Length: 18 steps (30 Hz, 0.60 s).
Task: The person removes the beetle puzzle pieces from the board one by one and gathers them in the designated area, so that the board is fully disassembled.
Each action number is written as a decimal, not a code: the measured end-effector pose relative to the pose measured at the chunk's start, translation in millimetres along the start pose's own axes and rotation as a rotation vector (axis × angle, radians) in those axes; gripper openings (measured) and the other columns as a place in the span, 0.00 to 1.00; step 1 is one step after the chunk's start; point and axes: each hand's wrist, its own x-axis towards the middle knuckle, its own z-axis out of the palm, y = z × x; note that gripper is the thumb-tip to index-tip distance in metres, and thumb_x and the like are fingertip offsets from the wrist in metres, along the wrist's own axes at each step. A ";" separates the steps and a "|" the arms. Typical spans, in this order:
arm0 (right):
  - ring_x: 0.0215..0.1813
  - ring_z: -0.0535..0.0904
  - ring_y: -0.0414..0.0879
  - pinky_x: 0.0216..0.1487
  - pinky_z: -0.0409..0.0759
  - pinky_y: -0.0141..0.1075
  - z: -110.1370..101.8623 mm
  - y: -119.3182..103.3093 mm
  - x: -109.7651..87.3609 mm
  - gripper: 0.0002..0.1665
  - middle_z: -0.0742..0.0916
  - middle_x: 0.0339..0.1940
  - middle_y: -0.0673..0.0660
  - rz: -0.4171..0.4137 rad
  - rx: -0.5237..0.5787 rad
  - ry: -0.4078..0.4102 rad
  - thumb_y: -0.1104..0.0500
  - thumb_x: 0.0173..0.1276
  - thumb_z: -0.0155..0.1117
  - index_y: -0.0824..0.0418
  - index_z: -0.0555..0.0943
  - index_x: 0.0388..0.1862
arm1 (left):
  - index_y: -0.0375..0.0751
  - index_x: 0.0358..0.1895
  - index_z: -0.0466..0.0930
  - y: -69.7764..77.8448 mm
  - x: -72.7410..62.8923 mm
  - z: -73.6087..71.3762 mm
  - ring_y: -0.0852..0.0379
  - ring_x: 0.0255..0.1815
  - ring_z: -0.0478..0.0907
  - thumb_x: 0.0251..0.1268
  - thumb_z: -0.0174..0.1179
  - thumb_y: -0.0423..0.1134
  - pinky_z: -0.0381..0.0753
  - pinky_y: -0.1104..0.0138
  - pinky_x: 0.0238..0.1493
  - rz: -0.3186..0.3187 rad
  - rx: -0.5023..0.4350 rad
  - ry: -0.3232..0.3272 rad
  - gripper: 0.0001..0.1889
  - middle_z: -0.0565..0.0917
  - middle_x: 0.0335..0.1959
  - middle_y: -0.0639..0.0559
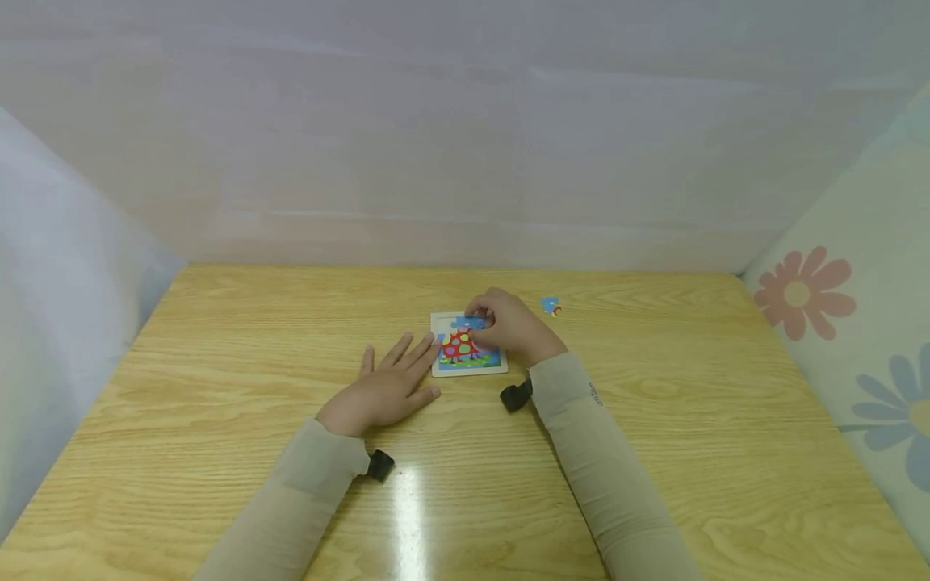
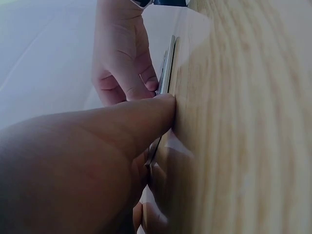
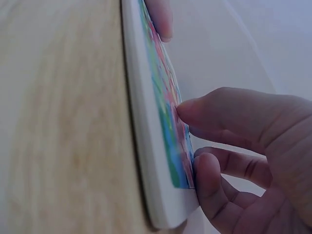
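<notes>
A small jigsaw puzzle in a white frame (image 1: 469, 373) lies on the table, showing a red spotted figure on blue and green. My right hand (image 1: 517, 324) is over its upper right part, thumb and fingers curled together at a blue puzzle piece (image 1: 467, 322) near the top edge. From the right wrist, the thumb tip (image 3: 186, 111) meets the picture surface, and the other fingers bend in by the frame's corner. My left hand (image 1: 387, 390) lies spread with straight fingers, its fingertips at the frame's left edge and its thumb pointing toward the lower left corner.
One loose puzzle piece (image 1: 550, 306), blue with red and yellow, lies right of the frame toward the back. The wooden table (image 1: 690, 403) ends at a pale cloth wall (image 1: 465, 161). A flower-printed panel (image 1: 835, 323) stands on the right.
</notes>
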 end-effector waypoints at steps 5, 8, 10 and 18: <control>0.43 0.75 0.49 0.47 0.78 0.40 -1.1 1.7 0.4 0.18 0.81 0.44 0.54 -0.002 -0.001 0.001 0.59 0.66 0.72 0.59 0.85 0.54 | 0.51 0.84 0.38 0.6 0.2 0.2 0.44 0.83 0.27 0.81 0.45 0.58 0.23 0.29 0.69 0.005 -0.001 -0.001 0.39 0.36 0.84 0.55; 0.44 0.76 0.49 0.49 0.79 0.40 -1.8 1.4 -0.1 0.18 0.82 0.47 0.54 -0.004 0.004 -0.007 0.59 0.66 0.72 0.60 0.85 0.55 | 0.51 0.84 0.38 1.3 0.2 0.0 0.45 0.83 0.27 0.81 0.45 0.58 0.23 0.29 0.70 0.003 -0.001 -0.001 0.39 0.36 0.84 0.56; 0.45 0.77 0.49 0.50 0.79 0.41 -2.7 1.1 0.0 0.18 0.82 0.49 0.54 -0.005 0.002 -0.019 0.60 0.67 0.72 0.61 0.84 0.55 | 0.51 0.84 0.38 1.5 0.5 -0.2 0.45 0.83 0.27 0.81 0.45 0.58 0.23 0.29 0.70 0.000 -0.001 -0.002 0.39 0.36 0.84 0.56; 0.47 0.77 0.49 0.54 0.78 0.42 -5.5 -1.7 3.1 0.18 0.81 0.53 0.53 0.013 -0.010 -0.070 0.61 0.68 0.70 0.59 0.81 0.57 | 0.52 0.84 0.38 -0.1 0.1 -0.8 0.45 0.83 0.27 0.81 0.45 0.58 0.22 0.30 0.70 -0.003 -0.005 -0.002 0.39 0.37 0.84 0.56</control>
